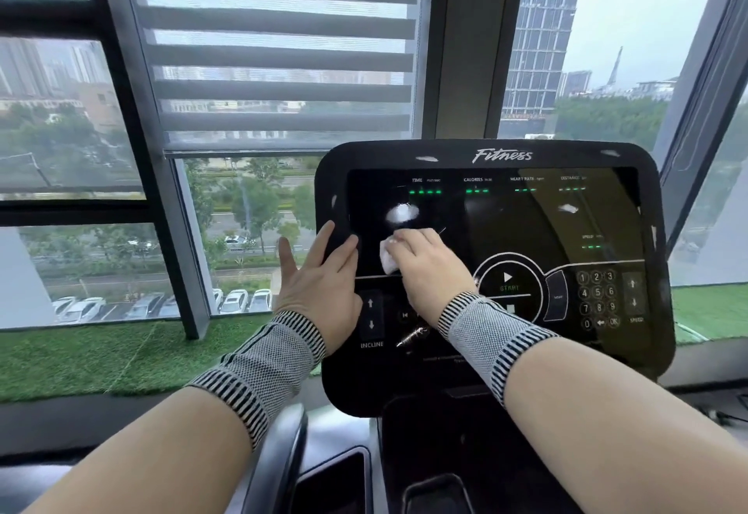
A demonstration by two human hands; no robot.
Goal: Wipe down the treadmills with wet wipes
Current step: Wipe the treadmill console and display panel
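The black treadmill console (526,230) fills the right of the view, with a dark glossy display, a round START button and a number keypad. My right hand (429,266) holds a crumpled white wet wipe (387,255) against the lower left part of the display. My left hand (319,275) lies with straight fingers on the console's left edge, thumb spread away. Both wrists wear grey knitted bands with striped cuffs.
A tall window with a half-lowered striped blind (275,48) stands just behind the console. A strip of green artificial turf (101,355) runs along the sill. Black cup-holder recesses (336,481) sit in the treadmill body below the console.
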